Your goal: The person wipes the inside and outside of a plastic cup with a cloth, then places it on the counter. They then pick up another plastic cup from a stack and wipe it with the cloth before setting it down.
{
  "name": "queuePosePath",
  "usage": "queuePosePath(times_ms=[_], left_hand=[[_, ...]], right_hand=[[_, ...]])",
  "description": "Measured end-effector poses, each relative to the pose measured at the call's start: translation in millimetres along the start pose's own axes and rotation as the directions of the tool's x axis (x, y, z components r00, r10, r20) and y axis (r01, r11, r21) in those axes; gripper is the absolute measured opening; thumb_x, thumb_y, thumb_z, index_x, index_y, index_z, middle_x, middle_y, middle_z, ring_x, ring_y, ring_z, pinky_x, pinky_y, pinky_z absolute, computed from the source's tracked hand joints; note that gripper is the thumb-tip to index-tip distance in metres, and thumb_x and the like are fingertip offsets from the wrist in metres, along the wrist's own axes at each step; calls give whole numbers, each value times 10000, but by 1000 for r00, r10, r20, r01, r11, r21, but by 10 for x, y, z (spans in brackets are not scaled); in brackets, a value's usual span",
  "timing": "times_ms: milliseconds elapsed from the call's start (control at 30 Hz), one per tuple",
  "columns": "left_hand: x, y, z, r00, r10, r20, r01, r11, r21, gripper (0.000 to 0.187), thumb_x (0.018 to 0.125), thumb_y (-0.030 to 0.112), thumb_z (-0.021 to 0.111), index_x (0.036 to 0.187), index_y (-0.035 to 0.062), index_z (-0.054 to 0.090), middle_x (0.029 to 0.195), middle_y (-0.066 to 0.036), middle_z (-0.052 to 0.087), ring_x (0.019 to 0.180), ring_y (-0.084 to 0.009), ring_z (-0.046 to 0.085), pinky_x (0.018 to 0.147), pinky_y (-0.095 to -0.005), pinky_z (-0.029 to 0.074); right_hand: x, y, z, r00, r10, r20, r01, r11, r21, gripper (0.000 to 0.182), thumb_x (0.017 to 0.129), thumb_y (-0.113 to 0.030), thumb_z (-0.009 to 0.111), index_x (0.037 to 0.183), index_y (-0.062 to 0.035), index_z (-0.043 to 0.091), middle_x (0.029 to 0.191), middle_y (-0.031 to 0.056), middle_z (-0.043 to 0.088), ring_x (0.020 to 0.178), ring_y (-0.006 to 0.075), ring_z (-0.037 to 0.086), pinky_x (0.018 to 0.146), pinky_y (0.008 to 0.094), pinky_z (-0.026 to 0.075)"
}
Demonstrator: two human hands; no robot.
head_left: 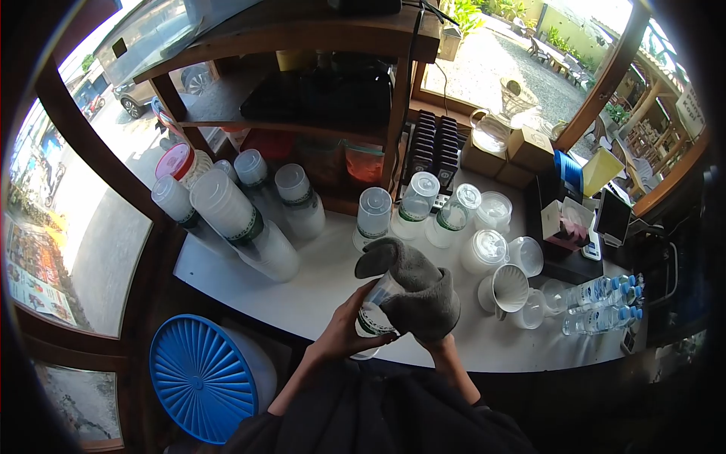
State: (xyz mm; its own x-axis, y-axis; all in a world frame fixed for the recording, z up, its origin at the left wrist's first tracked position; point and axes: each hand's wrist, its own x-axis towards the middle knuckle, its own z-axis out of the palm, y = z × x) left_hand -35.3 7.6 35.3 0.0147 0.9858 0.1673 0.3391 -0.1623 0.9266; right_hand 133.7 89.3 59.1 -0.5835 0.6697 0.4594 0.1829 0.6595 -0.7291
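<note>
Near the counter's front edge, my left hand (344, 329) is wrapped round a clear glass (372, 316) with a green-and-white band, held tilted. A thick grey cloth (427, 295) covers most of my right hand (442, 346) and presses against the glass; the fingers inside it are hidden. One end of the cloth flops over to the left above the glass's upper end. Just beyond stand three similar banded glasses: one glass (374, 214) behind the cloth, a second glass (417, 204) and a third glass (454, 216) to its right.
Stacked plastic cups (246, 223) stand at the left of the white counter (318, 287). To the right are a ribbed white dripper (505, 291), clear containers (493, 212) and several water bottles (601, 306). A blue-lidded bin (203, 378) is below left, a wooden shelf (295, 129) behind.
</note>
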Motion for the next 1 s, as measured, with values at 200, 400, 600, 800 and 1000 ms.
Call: queuePosePath(times_ms=[200, 400, 600, 800, 1000], left_hand=[[-10, 101, 29, 995, 37, 88, -37, 999, -1, 911, 671, 260, 820, 1402, 37, 324, 1274, -216, 503, 1178, -358, 509, 982, -414, 416], [51, -89, 252, 965, -117, 236, 125, 992, -21, 904, 696, 277, 797, 1394, 18, 285, 1242, -262, 502, 1170, -407, 497, 978, -408, 416], [279, -289, 386, 992, 119, 48, -129, 922, 364, 864, 647, 314, 824, 1358, 109, 376, 1175, -128, 487, 1091, -305, 489, 916, -414, 403], [492, -663, 627, 965, 130, -227, -84, 976, 203, 938, 665, 366, 819, 1398, 64, 318, 1186, -147, 496, 1105, -297, 492, 956, -412, 395], [814, -715, 762, 877, 232, -421, -22, 894, 447, 916, 664, 378, 825, 1353, 50, 317, 1147, -142, 466, 1050, -272, 505, 872, -406, 453]], right_hand=[[-433, 399, 236, 954, 119, -275, -30, 952, 304, 552, 742, -300, 781, 1185, -47, 570, 1153, 93, 601, 1051, 234, 555, 950, 343, 393], [-887, 376, 134, 561, 823, 86, -753, 465, 466, 479, 830, -226, 707, 1231, -34, 529, 1152, 102, 583, 1083, 247, 532, 947, 329, 401], [-672, 371, 54, 840, 303, -450, -244, 952, 185, 256, 890, -184, 608, 1109, -59, 564, 1129, 77, 571, 1078, 238, 515, 969, 368, 388], [-769, 705, -157, 188, 777, -600, 17, 609, 793, 433, 949, -297, 529, 1303, -64, 440, 1282, 80, 496, 1185, 215, 475, 1026, 369, 361], [-917, 747, -361, 108, 765, -635, 9, 638, 770, 422, 956, -301, 513, 1287, -44, 465, 1292, 92, 490, 1202, 211, 464, 1039, 356, 344]])
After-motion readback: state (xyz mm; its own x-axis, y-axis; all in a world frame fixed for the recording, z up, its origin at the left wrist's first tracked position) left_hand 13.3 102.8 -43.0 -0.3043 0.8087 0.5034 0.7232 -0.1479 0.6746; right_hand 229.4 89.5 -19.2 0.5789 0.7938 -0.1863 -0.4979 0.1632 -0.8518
